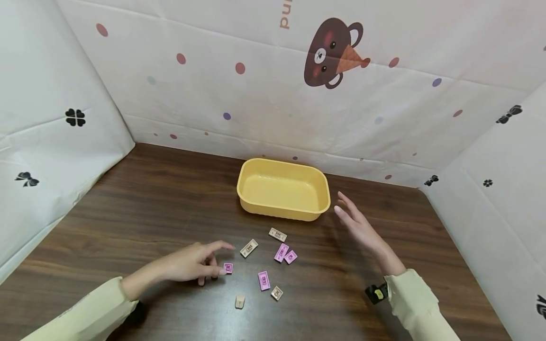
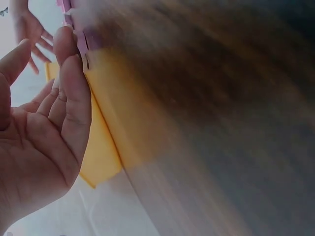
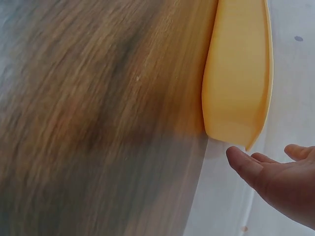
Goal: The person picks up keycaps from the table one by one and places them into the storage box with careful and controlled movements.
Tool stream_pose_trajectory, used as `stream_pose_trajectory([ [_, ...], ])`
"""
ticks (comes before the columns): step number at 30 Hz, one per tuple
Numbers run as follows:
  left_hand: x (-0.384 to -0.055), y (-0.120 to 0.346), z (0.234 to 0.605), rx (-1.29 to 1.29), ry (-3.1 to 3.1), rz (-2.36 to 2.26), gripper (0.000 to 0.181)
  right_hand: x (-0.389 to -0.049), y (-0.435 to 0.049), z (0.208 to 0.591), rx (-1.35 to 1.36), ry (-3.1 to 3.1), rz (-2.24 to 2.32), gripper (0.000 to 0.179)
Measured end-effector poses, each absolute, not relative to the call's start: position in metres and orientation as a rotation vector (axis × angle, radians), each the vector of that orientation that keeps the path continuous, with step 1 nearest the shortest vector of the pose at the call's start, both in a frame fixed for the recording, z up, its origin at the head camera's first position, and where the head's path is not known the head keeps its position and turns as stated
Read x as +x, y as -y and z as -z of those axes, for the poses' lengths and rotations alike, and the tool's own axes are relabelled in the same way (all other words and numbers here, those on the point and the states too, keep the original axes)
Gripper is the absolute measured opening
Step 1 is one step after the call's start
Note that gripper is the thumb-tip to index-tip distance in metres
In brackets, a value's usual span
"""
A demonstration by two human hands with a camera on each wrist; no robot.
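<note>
My left hand (image 1: 194, 262) is low over the table, index finger stretched forward, thumb tip right at the edge of a small magenta square tile (image 1: 228, 268). Ahead of that index finger lies a beige rectangular tile (image 1: 249, 248) with dark print. In the left wrist view the left hand (image 2: 49, 118) shows its palm and loosely bent fingers with nothing between them. My right hand (image 1: 360, 230) hovers beside the right end of a yellow plastic basin (image 1: 281, 213), fingers spread and holding nothing. The right wrist view has its fingertips just off the basin's end (image 3: 236, 98).
More printed tiles lie in front of the basin: a beige one (image 1: 277, 234), a pink pair (image 1: 281, 252), a pink rectangle (image 1: 264, 281), a beige square (image 1: 277, 293) and a plain beige piece (image 1: 240, 301). White printed sheets (image 1: 273, 94) wall in the brown table (image 1: 179, 199).
</note>
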State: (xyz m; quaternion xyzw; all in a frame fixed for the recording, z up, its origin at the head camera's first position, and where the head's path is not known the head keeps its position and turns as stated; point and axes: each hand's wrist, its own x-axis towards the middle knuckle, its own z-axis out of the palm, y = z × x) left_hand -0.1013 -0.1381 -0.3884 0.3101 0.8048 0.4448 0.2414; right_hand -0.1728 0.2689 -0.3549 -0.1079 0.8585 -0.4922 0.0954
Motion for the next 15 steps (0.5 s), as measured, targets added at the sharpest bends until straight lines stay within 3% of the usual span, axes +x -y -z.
stream_pose_trajectory([
  [15, -0.1026, 0.1285, 0.3922, 0.793, -2.183, -1.157, 0.039, -0.1816, -0.2644, 0.3585, -0.269, -2.350, 1.636, 0.060],
])
